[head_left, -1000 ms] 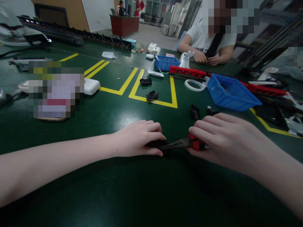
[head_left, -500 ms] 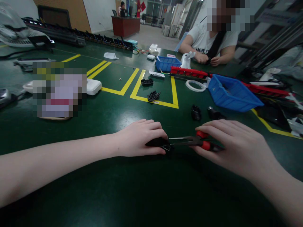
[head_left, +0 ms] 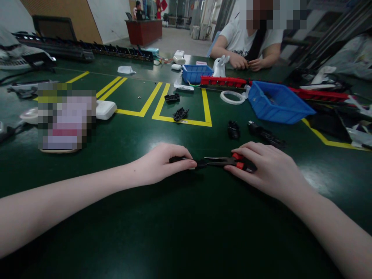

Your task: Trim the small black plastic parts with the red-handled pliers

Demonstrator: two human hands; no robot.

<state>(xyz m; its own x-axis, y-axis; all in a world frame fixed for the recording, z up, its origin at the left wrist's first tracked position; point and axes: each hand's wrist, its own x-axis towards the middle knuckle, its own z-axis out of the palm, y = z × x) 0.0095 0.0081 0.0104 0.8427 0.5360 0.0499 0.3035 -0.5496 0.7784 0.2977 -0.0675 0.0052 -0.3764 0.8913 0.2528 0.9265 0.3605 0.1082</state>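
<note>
In the head view, my left hand (head_left: 170,162) pinches a small black plastic part (head_left: 201,163) between thumb and fingers, just above the green table. Much of that part is hidden behind my fingers. Facing it from the right, my right hand (head_left: 261,166) is wrapped round red-and-black long-nose pliers (head_left: 223,160). The slim jaws stand slightly apart and reach the right end of the part; whether they grip it I cannot tell. Beyond my right hand lie a black part (head_left: 233,130) and a longer black piece (head_left: 266,133) with a metal tip.
Two black pieces, one of them a crumpled-looking part (head_left: 180,114), lie within yellow tape lines. A blue bin (head_left: 279,104), a white ring (head_left: 232,97) and a smaller blue bin (head_left: 197,73) stand farther back. At left lies a blurred-out phone (head_left: 68,124). Another person (head_left: 247,46) sits opposite.
My left hand has turned, its thumb now lying along the near side of the black part. Both hands and the pliers have shifted slightly; the whole view has moved left.
</note>
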